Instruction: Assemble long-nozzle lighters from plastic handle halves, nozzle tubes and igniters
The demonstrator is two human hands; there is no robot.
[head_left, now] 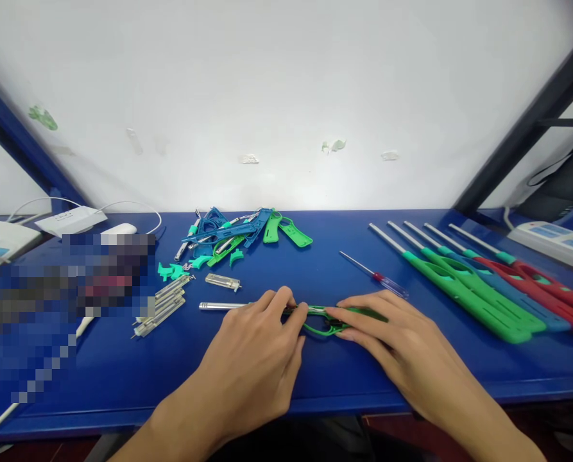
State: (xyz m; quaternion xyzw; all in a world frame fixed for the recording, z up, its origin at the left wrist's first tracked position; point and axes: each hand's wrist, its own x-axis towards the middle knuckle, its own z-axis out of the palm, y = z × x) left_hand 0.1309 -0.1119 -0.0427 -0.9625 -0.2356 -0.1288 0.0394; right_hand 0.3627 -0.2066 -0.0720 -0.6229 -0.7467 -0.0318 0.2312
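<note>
A green lighter body [319, 330] with its inside showing lies on the blue table, its silver tube [219, 307] pointing left. My left hand [255, 350] is closed around the part where tube and body meet, thumb and fingers pressed together on it. On the right end of the body, my right hand [399, 333] grips with thumb and fingertips, covering much of it. Small dark and metallic parts show inside the green frame between the hands. Beyond my right hand lies a screwdriver [386, 284] with a clear handle.
Lighters with green [478, 298], blue and red bodies lie in a row at right. Blue shell parts [219, 231], green shells [293, 232] and teal pieces are piled at back. Clear fuel tanks [163, 311] lie left. A power strip [555, 244] stands far right.
</note>
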